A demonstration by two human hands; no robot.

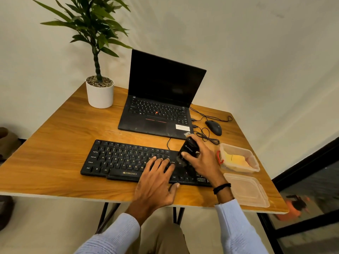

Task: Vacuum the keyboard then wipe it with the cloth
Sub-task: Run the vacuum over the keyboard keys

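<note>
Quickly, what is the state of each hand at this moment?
Left hand: open, fingers flat on the keyboard.
Right hand: closed around the small black vacuum, at the keyboard's right end.

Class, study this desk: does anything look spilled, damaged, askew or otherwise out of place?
Nothing looks spilled or damaged. The one untidy spot: thin black cables lie in loose loops on the wooden table between the black laptop and black mouse. The clear plastic lid lies off its clear tub.

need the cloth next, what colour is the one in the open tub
Yellow cloth, lying in the clear tub; the head view shows it.
</note>
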